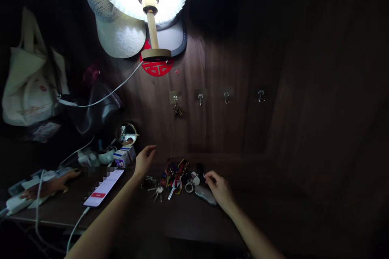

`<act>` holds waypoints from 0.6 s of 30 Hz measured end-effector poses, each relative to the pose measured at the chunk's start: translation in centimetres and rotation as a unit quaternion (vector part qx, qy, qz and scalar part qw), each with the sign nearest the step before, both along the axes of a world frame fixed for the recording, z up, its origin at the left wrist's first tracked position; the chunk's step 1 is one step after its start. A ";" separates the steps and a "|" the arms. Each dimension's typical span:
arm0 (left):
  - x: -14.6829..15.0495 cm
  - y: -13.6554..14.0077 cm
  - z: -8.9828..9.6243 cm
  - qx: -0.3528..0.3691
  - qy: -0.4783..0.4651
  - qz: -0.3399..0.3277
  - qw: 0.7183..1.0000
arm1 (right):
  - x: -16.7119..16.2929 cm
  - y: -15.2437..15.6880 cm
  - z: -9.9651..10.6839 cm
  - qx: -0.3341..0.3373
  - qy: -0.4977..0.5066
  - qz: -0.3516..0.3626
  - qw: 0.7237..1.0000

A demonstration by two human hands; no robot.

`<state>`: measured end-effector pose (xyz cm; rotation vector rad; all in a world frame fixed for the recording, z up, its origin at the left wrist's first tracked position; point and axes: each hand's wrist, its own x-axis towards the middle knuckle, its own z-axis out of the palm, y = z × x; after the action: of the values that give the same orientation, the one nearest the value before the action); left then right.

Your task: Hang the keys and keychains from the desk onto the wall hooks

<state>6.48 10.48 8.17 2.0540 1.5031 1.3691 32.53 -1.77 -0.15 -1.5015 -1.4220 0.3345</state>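
The bunched keys [174,188] could snag if tugged by the right hand [222,191], its grip unclear, the left hand [144,162] loosely open.

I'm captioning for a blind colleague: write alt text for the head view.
A person's left hand and right hand flank bunched keys on a dark surface. Above, four hooks line the wooden wall, one holding more keys; a lit lamp shines at the top.
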 end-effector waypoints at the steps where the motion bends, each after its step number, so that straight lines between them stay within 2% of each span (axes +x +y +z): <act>1: -0.8 -0.5 -0.8 -0.011 -0.018 0.006 1.000 | 0.0 0.0 0.0 -0.004 0.002 0.001 1.000; 5: -3.9 -2.2 -3.1 -0.028 -0.071 0.029 0.997 | -0.1 0.1 -0.2 -0.023 0.006 0.005 1.000; 8: -5.5 -3.4 -4.3 -0.038 -0.065 0.048 0.996 | -0.1 0.1 -0.1 -0.019 0.002 0.008 1.000; 13: -5.9 -4.9 -5.8 -0.045 -0.023 0.040 0.998 | -0.2 0.0 0.0 -0.022 -0.011 0.001 1.000; 18: -5.7 -5.3 -6.6 -0.040 0.005 0.041 0.998 | -0.3 0.0 0.0 -0.030 -0.004 0.001 1.000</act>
<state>0.75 5.17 1.60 1.9738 1.6353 1.3083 32.27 -1.77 -0.11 -1.5517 -1.4313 0.3769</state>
